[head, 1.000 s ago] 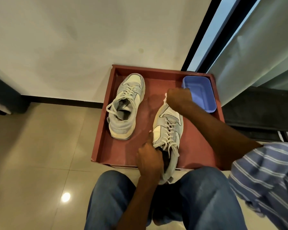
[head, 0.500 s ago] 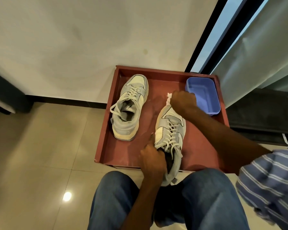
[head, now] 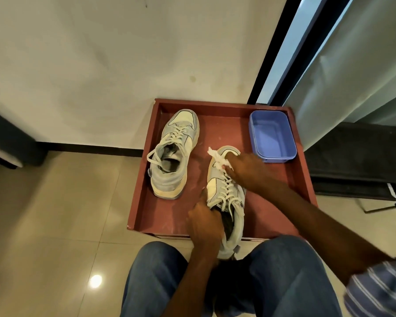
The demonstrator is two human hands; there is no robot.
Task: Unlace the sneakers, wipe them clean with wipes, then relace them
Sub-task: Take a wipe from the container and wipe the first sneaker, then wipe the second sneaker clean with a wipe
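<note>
Two pale grey and cream laced sneakers sit in a red tray point(head: 142, 202). The left sneaker point(head: 173, 154) stands alone at the tray's left, toe toward the wall. The right sneaker point(head: 225, 197) lies with its heel over the tray's near rim. My left hand point(head: 205, 227) grips its collar, thumb along the side. My right hand point(head: 245, 168) holds a crumpled white wipe point(head: 217, 159) against the toe, above the laces.
An empty blue plastic tub point(head: 272, 136) stands in the tray's far right corner. The tray lies on a tiled floor against a white wall. A dark window frame and a curtain are at right. My knees in jeans are just below the tray.
My right hand with the wipe has slid from the toe tip back toward the laces. My left hand keeps its grip on the collar. The camera has shifted slightly.
</note>
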